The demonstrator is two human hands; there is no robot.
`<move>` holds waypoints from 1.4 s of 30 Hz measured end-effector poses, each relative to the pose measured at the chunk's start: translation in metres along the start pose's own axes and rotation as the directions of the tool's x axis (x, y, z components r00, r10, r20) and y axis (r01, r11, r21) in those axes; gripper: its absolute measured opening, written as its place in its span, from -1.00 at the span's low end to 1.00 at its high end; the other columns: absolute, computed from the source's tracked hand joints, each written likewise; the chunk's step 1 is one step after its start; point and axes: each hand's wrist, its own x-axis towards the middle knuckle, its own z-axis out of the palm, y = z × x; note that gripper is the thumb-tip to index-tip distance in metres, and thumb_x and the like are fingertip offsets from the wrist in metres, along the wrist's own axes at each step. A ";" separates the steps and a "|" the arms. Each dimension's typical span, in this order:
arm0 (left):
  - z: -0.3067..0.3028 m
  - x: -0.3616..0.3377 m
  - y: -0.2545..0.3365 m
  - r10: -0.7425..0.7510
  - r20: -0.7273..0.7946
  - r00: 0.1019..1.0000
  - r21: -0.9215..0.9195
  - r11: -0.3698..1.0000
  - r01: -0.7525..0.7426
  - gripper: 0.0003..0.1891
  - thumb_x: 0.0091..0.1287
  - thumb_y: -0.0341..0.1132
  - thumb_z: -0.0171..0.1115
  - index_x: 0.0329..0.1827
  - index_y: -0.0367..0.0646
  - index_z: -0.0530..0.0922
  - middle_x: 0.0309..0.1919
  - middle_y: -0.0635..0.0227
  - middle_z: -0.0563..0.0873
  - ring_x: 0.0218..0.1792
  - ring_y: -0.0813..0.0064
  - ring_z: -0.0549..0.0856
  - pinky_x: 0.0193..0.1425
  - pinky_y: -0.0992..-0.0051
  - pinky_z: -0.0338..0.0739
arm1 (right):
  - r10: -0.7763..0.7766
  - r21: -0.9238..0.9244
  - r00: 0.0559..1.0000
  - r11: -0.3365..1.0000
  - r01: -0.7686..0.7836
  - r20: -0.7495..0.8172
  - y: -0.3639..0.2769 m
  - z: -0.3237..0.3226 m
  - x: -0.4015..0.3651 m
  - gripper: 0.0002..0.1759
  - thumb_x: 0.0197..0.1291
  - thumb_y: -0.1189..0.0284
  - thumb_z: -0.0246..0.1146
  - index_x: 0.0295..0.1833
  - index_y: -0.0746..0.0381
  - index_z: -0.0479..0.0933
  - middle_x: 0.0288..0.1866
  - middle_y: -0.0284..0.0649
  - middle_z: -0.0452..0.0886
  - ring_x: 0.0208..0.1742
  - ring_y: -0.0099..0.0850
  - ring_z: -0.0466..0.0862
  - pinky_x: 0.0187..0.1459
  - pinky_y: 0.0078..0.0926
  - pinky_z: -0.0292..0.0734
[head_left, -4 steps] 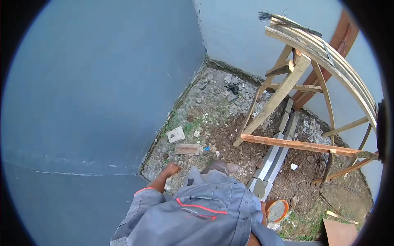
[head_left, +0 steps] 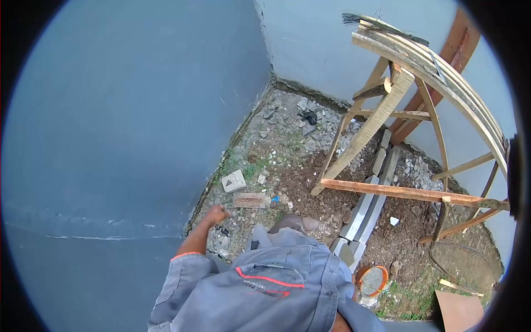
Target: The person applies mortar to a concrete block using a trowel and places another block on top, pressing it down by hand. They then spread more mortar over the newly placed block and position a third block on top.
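My left hand (head_left: 217, 213) is held out over the rubble beside the blue-grey wall, its fingers curled closed with nothing visible in them. Closest to it are a small wooden block (head_left: 249, 200) and a pale square block (head_left: 234, 181) on the ground. On my right, the forearm (head_left: 341, 322) shows below the shirt, while my right hand is almost wholly hidden by the clothing. Beside that side stands an orange bucket (head_left: 372, 281) with grey material inside. A flat, grey-green pointed piece (head_left: 346, 254), perhaps a trowel blade, lies over the pale kerb blocks (head_left: 362, 213).
A timber frame (head_left: 381, 122) with long boards and dark wires on top fills the right side; its low crossbar (head_left: 387, 190) spans the kerb blocks. Coiled wire (head_left: 437, 263) and a brown panel (head_left: 459, 311) lie lower right. Blue-grey walls (head_left: 133, 110) meet at the far corner.
My left hand has moved a little up and to the left, with the arm reaching farther out. The whole view has shifted slightly. The bucket and blocks stay in place.
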 end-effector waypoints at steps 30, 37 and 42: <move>0.113 0.049 0.203 0.550 0.494 0.674 -0.216 0.828 -0.517 -0.38 0.36 0.01 0.25 0.30 -0.33 0.51 0.22 0.02 0.63 0.25 0.22 0.60 0.34 0.34 0.43 | 0.260 0.395 0.957 0.899 -0.191 -0.126 -0.100 -0.012 -0.129 -0.58 -0.08 0.34 0.51 -0.22 0.45 0.59 -0.38 0.05 0.70 -0.33 -0.15 0.72 -0.24 -0.23 0.60; 0.057 0.062 0.240 0.122 0.546 0.829 0.245 0.923 -0.297 -0.36 0.28 -0.02 0.37 0.23 -0.42 0.54 0.16 0.02 0.67 0.18 0.25 0.65 0.29 0.38 0.47 | 0.184 0.723 0.983 0.681 -0.119 -0.012 -0.129 -0.030 -0.134 -0.76 0.03 0.50 0.47 -0.31 0.33 0.53 -0.55 -0.24 0.56 -0.57 -0.48 0.56 -0.50 -0.45 0.46; 0.105 -0.003 0.299 0.227 0.766 0.601 0.194 0.810 -0.553 -0.58 0.21 -0.19 0.40 0.06 -0.29 0.68 0.00 0.03 0.75 0.04 0.26 0.73 0.17 0.42 0.55 | -0.011 0.550 0.995 0.833 0.066 -0.103 -0.139 -0.011 -0.153 -0.35 -0.20 0.24 0.57 0.00 0.36 0.54 -0.09 0.08 0.66 -0.02 -0.06 0.65 0.06 -0.24 0.52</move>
